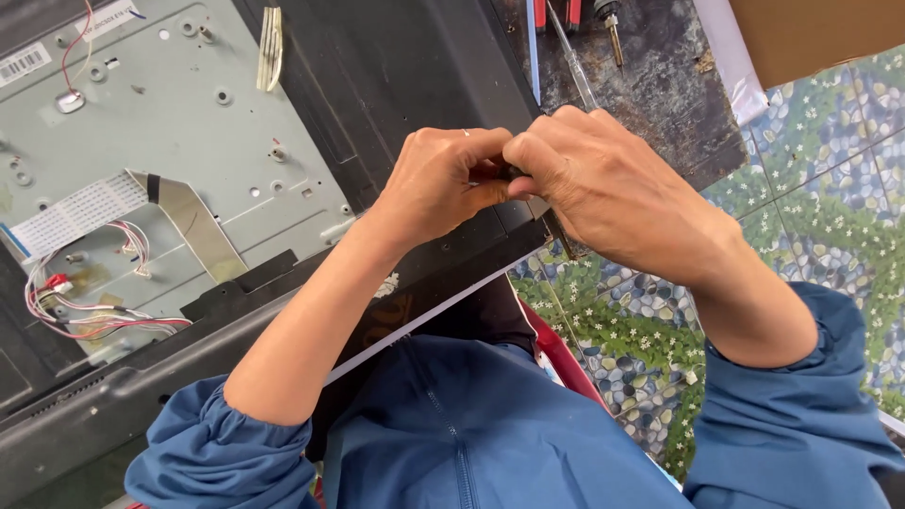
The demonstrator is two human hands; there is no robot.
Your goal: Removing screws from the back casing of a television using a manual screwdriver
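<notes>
An opened flat-screen television lies back-up before me, its black frame (415, 66) around a grey metal chassis (189, 123). My left hand (438, 184) and my right hand (603, 184) meet at the frame's near right corner (514, 221). Both pinch a small dark part there, hidden between the fingertips. A ring shows on my left hand. My blue sleeves are pushed up the forearms.
A flat ribbon cable (184, 212) and red and white wires (85, 316) lie on the chassis at left. A screwdriver (570, 61) and a soldering iron (611, 28) rest on a dark board (660, 85) behind my hands. The floor has pebble-pattern tiles (830, 188). A cardboard box (811, 33) is top right.
</notes>
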